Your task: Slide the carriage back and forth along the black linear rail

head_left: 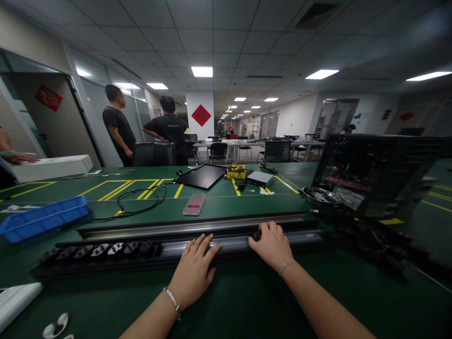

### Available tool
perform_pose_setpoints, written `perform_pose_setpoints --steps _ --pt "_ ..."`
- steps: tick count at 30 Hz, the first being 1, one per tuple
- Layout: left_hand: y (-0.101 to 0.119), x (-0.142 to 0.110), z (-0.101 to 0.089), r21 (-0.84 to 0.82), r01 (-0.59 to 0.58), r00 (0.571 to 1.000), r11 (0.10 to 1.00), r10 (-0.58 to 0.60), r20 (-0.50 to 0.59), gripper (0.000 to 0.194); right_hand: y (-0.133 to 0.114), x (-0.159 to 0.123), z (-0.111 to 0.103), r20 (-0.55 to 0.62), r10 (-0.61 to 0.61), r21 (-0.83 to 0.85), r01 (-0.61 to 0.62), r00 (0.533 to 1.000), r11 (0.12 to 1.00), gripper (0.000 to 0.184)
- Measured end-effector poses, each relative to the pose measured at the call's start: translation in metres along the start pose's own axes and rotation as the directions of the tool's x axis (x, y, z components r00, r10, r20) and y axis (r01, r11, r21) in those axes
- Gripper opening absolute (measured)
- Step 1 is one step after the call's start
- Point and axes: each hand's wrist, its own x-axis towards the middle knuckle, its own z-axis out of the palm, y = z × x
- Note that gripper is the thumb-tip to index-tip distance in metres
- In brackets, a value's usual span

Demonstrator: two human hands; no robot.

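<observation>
- Across the foreground, a green table [247,301] is taken up by rails and loose equipment.
- At its right, a computer case [374,160] is stood open-sided.
- Nearest the hands, the front rail [229,252] is laid crosswise, with the back rail [190,230] set just behind it.
- On the front rail's left part, a row of blocks [115,248] is seated. If the rail were pushed unevenly, it could be skewed and the blocks jostled; how firmly they are fixed cannot be told.
- The left hand [195,273] is held open, fingers spread and apparently rested on the front rail; nothing is gripped.
- The right hand [271,242] is curled, thumb opposed to fingers, over that rail's right part.
- Between them a small dark piece [256,235] is apparently pinched; it could be dropped if that hold were loosened.
</observation>
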Motion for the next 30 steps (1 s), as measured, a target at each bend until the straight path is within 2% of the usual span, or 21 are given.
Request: perform_pose_setpoints --steps 10,20,30 --pt "0.001 0.0 -0.001 -0.004 0.008 1.0 1.0 -0.008 0.014 0.063 0.006 0.007 -0.006 0.093 -0.003 -0.011 0.004 0.996 1.0 0.036" --pt "0.0 0.0 0.002 0.004 -0.007 1.0 1.0 0.007 -0.013 0.063 0.008 0.006 -0.008 0.072 0.025 -0.114 -0.016 0.997 0.993 0.046" --pt "0.0 0.001 0.001 -0.015 0.006 1.0 1.0 -0.006 0.014 0.064 0.012 0.009 -0.01 0.124 0.035 -0.102 -0.023 0.992 0.995 0.041"
